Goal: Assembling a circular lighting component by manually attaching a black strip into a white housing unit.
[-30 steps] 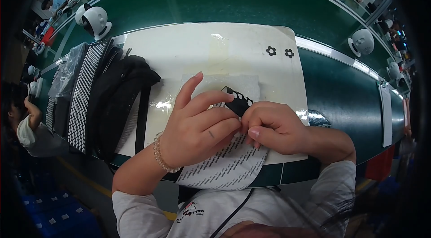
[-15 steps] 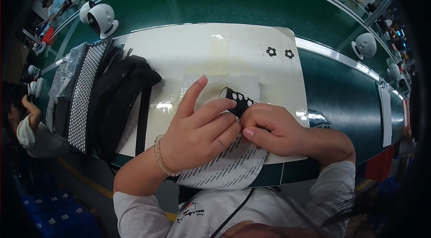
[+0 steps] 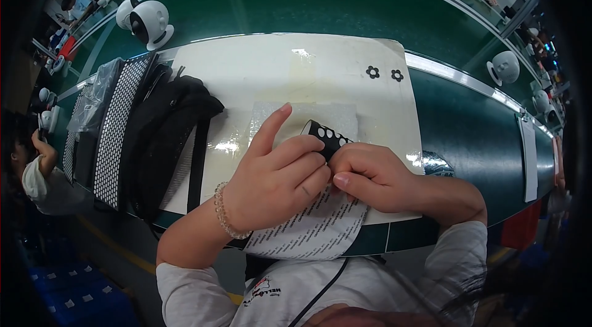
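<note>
Got my left hand (image 3: 274,182) and right hand (image 3: 370,176) pressed together over the white mat (image 3: 259,74), both pinching a little black strip with white dots (image 3: 327,136) that pokes up between my fingertips, with my left index finger sticking out straight. Under my hands there's a clear plastic sheet (image 3: 308,114) and a printed paper (image 3: 311,228) hanging over the table edge. A black bag (image 3: 163,136) lies just left of me, and two small black flowers (image 3: 383,73) sit up near the mat's far corner.
</note>
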`<action>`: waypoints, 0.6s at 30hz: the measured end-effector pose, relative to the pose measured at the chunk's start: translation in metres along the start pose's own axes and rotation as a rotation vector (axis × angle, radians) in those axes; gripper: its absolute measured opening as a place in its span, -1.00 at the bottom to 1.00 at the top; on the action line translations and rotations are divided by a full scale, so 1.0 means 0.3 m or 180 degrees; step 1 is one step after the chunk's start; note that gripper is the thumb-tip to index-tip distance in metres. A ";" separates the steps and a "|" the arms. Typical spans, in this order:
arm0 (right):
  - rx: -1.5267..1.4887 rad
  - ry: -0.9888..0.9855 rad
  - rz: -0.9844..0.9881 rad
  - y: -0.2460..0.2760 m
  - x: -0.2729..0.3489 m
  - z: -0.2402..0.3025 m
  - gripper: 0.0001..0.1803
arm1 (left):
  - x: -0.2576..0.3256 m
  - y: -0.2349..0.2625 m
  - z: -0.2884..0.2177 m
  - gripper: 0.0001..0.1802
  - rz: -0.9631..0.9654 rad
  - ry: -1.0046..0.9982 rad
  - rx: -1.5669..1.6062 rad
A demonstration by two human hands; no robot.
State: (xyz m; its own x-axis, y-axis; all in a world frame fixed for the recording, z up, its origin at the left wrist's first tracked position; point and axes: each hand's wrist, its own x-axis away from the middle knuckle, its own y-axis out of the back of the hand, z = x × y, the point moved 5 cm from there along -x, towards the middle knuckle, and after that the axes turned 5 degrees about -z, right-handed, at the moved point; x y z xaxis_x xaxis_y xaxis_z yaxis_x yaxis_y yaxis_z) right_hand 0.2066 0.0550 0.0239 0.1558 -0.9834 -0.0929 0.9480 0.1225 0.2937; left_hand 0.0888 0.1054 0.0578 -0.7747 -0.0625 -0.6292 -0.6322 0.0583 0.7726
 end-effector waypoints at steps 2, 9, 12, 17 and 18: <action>0.0000 0.0034 0.0009 0.002 -0.001 -0.002 -0.79 | 0.001 -0.003 0.003 -0.92 0.0014 -0.0007 0.0020; 0.0040 0.0426 0.0069 0.005 -0.002 -0.003 -0.80 | 0.003 -0.010 0.011 -0.88 0.0102 0.0025 0.0180; -0.0023 0.0512 0.0094 0.005 0.001 -0.002 -0.81 | 0.005 -0.008 0.015 -0.85 0.0040 0.0074 0.0280; -0.0158 0.0683 0.0131 0.007 0.003 0.004 -0.82 | 0.003 0.002 0.020 -0.80 -0.0011 0.0160 0.0522; -0.0178 0.0709 0.0148 0.007 0.003 0.005 -0.82 | 0.003 0.002 0.022 -0.80 -0.0010 0.0161 0.0521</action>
State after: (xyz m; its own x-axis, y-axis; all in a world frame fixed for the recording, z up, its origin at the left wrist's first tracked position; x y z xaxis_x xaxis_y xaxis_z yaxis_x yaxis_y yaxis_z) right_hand 0.2084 0.0541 0.0260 0.2511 -0.9235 -0.2899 0.9514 0.1802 0.2499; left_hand 0.0876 0.1119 0.0570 -0.7737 -0.1128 -0.6234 -0.6314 0.2192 0.7439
